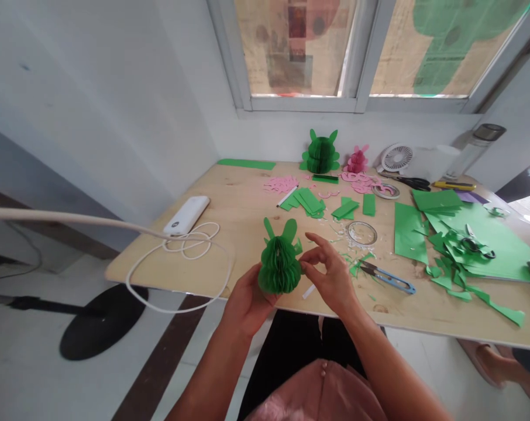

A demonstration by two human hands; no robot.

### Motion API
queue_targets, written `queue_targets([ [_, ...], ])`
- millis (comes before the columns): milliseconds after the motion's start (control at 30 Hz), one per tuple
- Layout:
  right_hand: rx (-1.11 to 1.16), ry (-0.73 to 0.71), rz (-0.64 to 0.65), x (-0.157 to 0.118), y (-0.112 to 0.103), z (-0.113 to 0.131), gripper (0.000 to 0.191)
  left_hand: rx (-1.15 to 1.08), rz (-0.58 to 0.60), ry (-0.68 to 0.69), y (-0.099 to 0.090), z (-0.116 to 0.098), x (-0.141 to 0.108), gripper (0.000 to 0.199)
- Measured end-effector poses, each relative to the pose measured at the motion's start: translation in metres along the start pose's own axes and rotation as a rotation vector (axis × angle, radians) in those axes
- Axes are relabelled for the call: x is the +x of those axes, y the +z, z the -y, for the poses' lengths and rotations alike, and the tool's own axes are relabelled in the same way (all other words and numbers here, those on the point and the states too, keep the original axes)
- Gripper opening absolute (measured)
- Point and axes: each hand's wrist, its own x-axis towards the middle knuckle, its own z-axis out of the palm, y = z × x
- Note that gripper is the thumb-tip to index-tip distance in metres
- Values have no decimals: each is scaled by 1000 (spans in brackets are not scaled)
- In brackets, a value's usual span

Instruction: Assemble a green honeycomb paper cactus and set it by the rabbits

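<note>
Over the table's front edge, my left hand (251, 299) holds a green honeycomb paper rabbit (280, 266) from below and the left side. Two long ears stand up from its top, and its pleated folds face me. My right hand (329, 272) pinches thumb and forefinger at the rabbit's right edge, the other fingers raised. Blue-handled thread snips (388, 276) lie to the right of that hand. A roll of clear tape (362, 233) rests just beyond it, among small paper scraps.
At the back stand a larger green paper rabbit (321, 155), a pink one (357, 159) and a white fan (396, 158). Green sheets (506, 245) with scissors (471, 244) lie right. A white power bank (187, 214) and looped cable lie left.
</note>
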Motion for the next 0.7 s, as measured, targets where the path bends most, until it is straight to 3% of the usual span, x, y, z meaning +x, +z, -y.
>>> queue_targets([
  [100,20,6,0,-1,-1,1,50,57,-133,9,10,0,-2,19],
  [167,36,10,-4,-2,-2,0,50,85,-150,26,14,0,-3,17],
  [333,93,12,-16,-4,-5,-13,53,121,-103,80,18,2,-6,8],
  [700,334,136,-127,-9,-4,-17,53,107,-2,184,22,9,-12,20],
])
